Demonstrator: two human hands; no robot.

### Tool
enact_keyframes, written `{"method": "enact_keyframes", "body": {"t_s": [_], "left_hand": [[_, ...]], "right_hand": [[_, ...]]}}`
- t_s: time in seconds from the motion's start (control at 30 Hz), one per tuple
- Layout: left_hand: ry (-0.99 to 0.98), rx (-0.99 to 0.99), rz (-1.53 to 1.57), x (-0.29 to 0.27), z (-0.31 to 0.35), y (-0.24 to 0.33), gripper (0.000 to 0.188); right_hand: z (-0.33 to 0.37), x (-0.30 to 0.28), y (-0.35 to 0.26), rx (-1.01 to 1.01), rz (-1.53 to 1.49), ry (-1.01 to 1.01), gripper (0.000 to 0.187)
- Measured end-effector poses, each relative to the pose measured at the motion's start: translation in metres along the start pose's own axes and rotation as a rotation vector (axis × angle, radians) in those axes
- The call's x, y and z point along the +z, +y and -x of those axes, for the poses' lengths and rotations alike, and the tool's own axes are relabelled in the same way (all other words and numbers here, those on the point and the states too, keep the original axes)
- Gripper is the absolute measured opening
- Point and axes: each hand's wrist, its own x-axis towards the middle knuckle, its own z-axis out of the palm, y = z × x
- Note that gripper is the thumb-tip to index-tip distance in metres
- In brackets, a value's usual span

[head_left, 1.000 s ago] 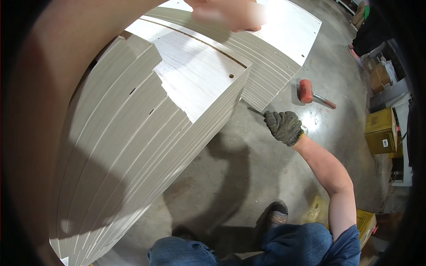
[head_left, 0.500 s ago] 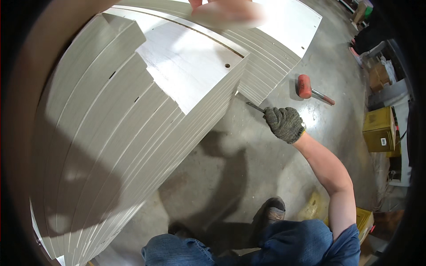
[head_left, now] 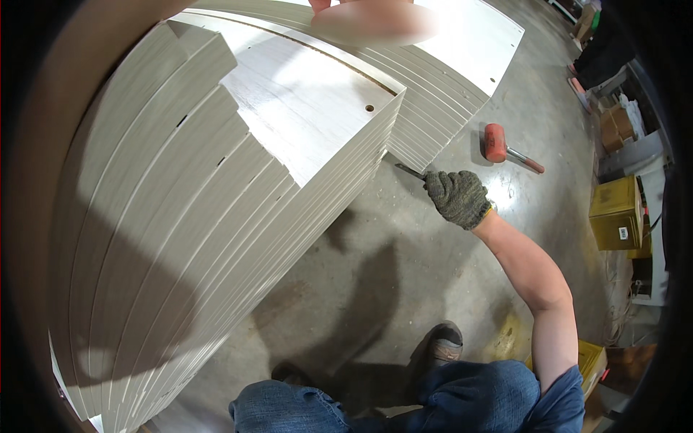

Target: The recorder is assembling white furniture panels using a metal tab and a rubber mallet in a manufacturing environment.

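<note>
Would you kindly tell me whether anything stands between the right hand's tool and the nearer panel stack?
Nothing visible does: between the dark tool in the right hand and the nearer panel stack, only floor shows.

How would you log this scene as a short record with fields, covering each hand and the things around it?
Right hand: closed around a slim dark tool, wearing a dark grey knitted glove
Left hand: bare, partly blurred, at the top; grasp and contact unclear
Nearer stack: flat white-topped panels with beige edges
Farther stack: similar panels, beyond it
Red cylinder-headed mallet: lying on the grey floor
Yellow cuboid box: toward the right edge
</note>
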Motion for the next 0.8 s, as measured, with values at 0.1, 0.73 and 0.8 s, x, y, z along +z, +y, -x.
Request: {"method": "enact_keyframes", "body": {"t_s": [0.1,0.73,0.8], "left_hand": [[0.001,-0.001,0.008,0.004,-0.002,0.000,0.056],[0.018,-0.015,0.063,0.019,-0.007,-0.002,0.056],[0.028,-0.018,0.063,0.015,-0.003,-0.003,0.056]], "right_hand": [[-0.010,-0.018,0.005,0.046,0.020,0.059,0.014],[-0.049,-0.069,0.032,0.157,0.086,0.337,0.015],[-0.050,-0.094,0.046,0.285,-0.064,0.411,0.026]]}}
